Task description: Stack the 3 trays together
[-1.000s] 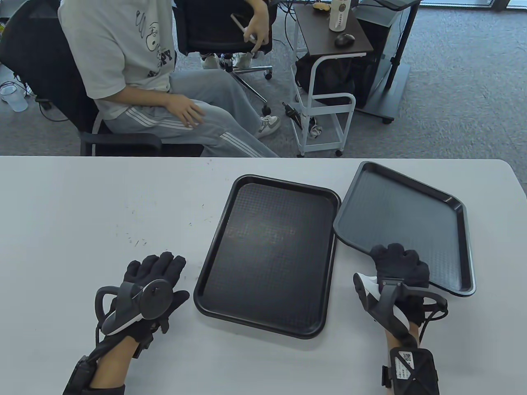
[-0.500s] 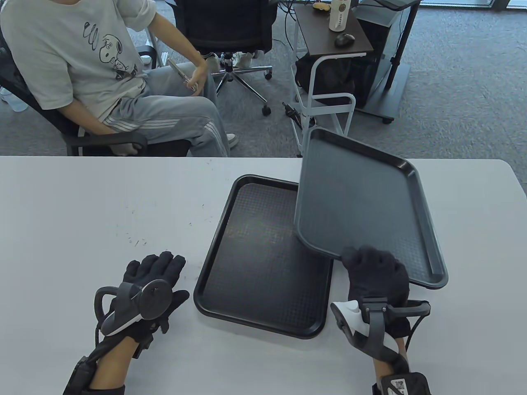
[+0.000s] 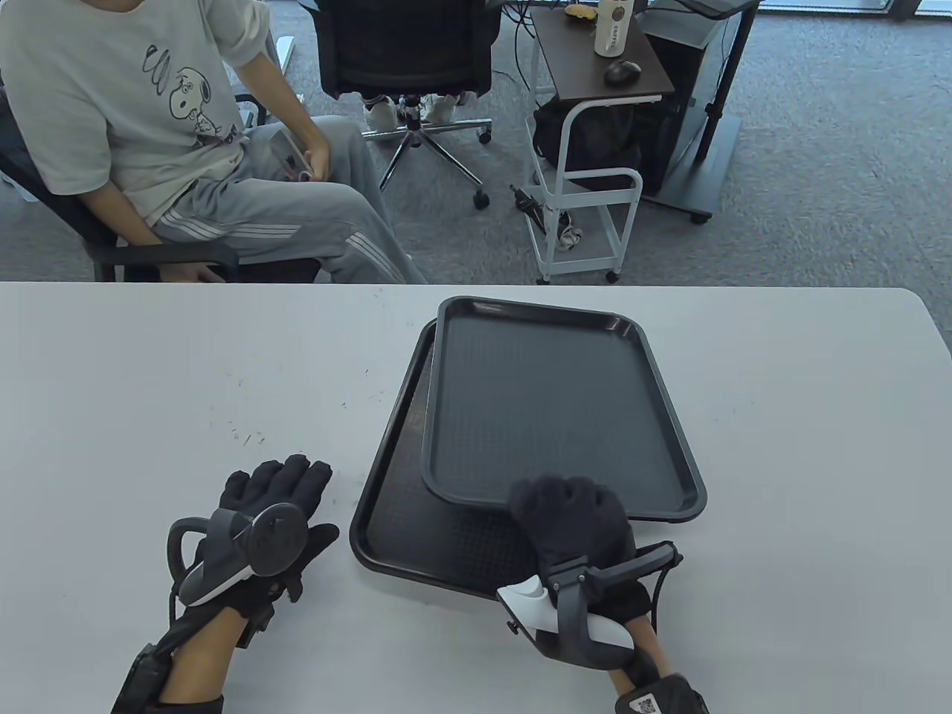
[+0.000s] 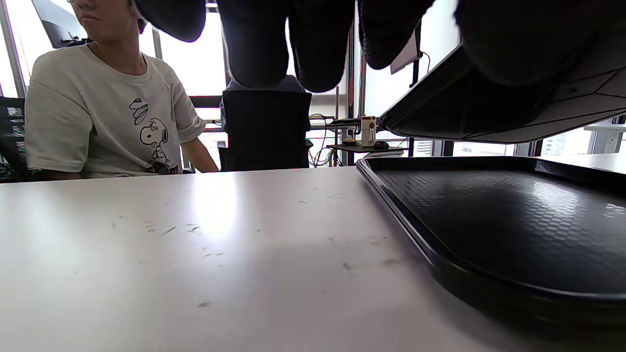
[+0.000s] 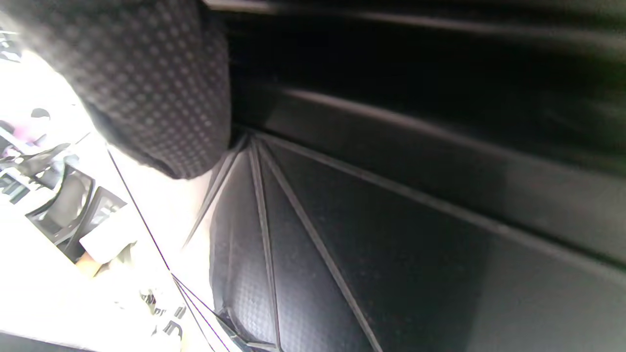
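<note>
Right hand (image 3: 569,513) fingers grip grey tray (image 3: 550,401) edge — left hand (image 3: 271,506) flat on table (image 3: 149,372).

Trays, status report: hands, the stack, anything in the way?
Right hand grips grey tray, held above black tray, not seated. Left hand rests on table. Nothing between the trays.

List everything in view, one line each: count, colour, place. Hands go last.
held tray: 1, dark grey, raised above the black tray, skewed to it.
black tray: 1, black, flat on the table, partly covered in the table view.
table: 1, white, foreground.
seated person: 1, white printed T-shirt, grey striped trousers, behind the table's far left.
office chair: 1, black, beyond the table.
side cart: 1, white frame, brown top, carrying a mouse and a cup.
left hand: black glove, rests flat on the table left of the trays.
right hand: black glove, grips the held tray's near edge.
</note>
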The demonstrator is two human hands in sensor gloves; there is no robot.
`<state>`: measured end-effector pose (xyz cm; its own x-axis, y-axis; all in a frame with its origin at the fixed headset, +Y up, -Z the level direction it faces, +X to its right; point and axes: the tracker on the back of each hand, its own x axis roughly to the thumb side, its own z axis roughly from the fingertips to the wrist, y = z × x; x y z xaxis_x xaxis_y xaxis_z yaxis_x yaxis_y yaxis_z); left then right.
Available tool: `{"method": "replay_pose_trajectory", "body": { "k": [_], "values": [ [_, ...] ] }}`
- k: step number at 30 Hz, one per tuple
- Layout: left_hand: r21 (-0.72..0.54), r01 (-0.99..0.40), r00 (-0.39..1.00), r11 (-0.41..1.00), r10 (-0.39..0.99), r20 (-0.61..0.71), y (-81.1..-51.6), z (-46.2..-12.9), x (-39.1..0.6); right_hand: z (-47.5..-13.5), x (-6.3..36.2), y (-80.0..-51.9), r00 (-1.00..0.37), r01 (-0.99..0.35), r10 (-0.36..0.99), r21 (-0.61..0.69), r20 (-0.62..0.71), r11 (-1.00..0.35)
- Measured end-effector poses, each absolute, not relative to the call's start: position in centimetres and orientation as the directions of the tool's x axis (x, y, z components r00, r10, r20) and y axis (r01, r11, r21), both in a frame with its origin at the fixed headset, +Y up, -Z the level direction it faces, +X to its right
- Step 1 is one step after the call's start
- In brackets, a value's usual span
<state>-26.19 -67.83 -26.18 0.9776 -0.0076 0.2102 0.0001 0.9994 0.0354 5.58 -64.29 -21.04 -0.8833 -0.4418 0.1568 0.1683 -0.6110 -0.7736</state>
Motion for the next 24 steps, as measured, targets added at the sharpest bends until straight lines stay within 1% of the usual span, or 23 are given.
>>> {"method": "replay_pose_trajectory", "body": {
  "k": [6, 8, 11, 13, 19, 24],
  "values": [
    [0.021, 0.007, 0.978, 1.0, -0.011, 0.207, -67.9, -26.2, -26.2, -20.9, 4.1, -65.5, -0.852, 0.187, -0.484, -0.75, 0.197, -0.634],
    [0.015, 0.01, 0.978, 1.0, -0.013, 0.206, -67.9, -26.3, -26.2, -20.9, 3.4, -66.0, -0.822, 0.222, -0.536, -0.759, 0.192, -0.612],
    [0.004, 0.008, 0.979, 1.0, -0.008, 0.202, -67.9, -26.3, -26.2, -20.9, 2.2, -66.8, -0.807, 0.234, -0.549, -0.735, 0.218, -0.636],
    [-0.005, 0.008, 0.98, 1.0, -0.007, 0.199, -68.0, -26.3, -26.3, -20.8, 1.5, -67.2, -0.786, 0.253, -0.577, -0.736, 0.222, -0.627],
    [-0.023, 0.005, 0.981, 1.0, -0.001, 0.192, -68.0, -26.4, -26.4, -20.6, -0.5, -68.4, -0.77, 0.258, -0.57, -0.677, 0.287, -0.689],
    [-0.035, 0.001, 0.982, 0.999, 0.006, 0.188, -68.0, -26.4, -26.5, -20.4, -1.8, -69.5, -0.768, 0.254, -0.523, -0.573, 0.371, -0.779]
  ]
}}
